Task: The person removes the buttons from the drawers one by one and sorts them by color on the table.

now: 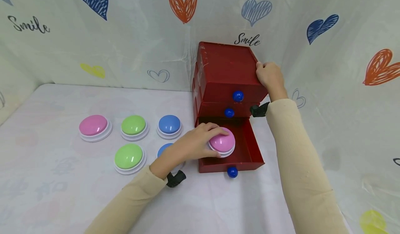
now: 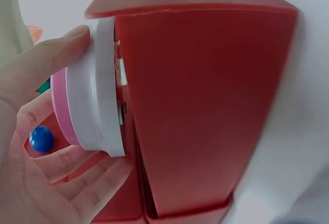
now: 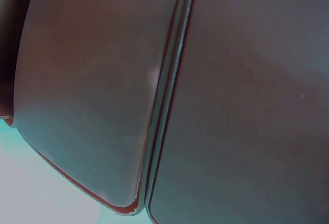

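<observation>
My left hand (image 1: 200,142) grips a pink dome push button (image 1: 222,140) by its white base, at the open bottom drawer (image 1: 250,147) of a red drawer cabinet (image 1: 229,67). In the left wrist view the button (image 2: 92,93) lies sideways in the picture, with the thumb on one side of the base and fingers round the other, close to the drawer's red wall (image 2: 200,111). My right hand (image 1: 271,78) holds the cabinet at its top right edge, its fingers partly hidden. Dark cabinet panels (image 3: 92,90) fill most of the right wrist view; no fingers show there.
Left of the cabinet stand another pink button (image 1: 93,125), two green buttons (image 1: 133,125) and two blue ones (image 1: 169,124), the nearer blue partly behind my left wrist. The two upper drawers, with blue knobs (image 1: 238,95), are closed. A heart-printed curtain (image 1: 131,36) hangs behind the cabinet.
</observation>
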The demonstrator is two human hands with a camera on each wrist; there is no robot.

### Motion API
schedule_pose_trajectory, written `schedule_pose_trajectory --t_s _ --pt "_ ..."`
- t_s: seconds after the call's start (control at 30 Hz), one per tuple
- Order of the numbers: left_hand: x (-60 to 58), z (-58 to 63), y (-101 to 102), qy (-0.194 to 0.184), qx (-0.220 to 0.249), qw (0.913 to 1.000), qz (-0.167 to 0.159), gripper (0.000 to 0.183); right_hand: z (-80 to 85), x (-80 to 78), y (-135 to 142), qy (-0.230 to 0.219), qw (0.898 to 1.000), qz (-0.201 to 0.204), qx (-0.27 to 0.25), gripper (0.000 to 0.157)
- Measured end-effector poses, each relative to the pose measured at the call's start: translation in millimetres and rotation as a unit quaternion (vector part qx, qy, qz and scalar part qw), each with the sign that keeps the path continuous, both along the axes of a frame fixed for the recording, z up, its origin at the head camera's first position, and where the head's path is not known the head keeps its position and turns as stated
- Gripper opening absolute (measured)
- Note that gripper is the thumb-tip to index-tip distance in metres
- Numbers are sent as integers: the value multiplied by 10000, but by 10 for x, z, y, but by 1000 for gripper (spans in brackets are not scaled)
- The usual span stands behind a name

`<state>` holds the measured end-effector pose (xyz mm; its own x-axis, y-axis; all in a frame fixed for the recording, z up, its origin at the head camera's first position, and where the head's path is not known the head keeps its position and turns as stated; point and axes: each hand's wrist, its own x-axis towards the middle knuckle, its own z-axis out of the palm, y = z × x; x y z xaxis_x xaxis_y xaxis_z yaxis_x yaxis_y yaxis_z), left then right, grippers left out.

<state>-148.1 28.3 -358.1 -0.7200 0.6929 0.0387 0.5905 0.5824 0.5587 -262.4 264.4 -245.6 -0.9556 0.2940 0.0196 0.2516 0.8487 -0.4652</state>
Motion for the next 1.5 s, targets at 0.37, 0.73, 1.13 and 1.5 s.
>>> schedule_pose_trajectory --t_s 0.37,0.73,1.13,1.5 --pt "86 64 -305 145 148 9990 392 65 1 -5 0 8 10000 32 -37 58" --pt "150 108 -680 317 312 9971 617 61 15 -9 -4 -13 10000 28 -70 58" --pt "262 42 -1034 448 292 9939 965 60 10 1 -3 -10 10000 30 -59 59" --pt "363 3 -1397 444 55 9877 1497 63 0 1 4 -33 9999 48 -89 59"
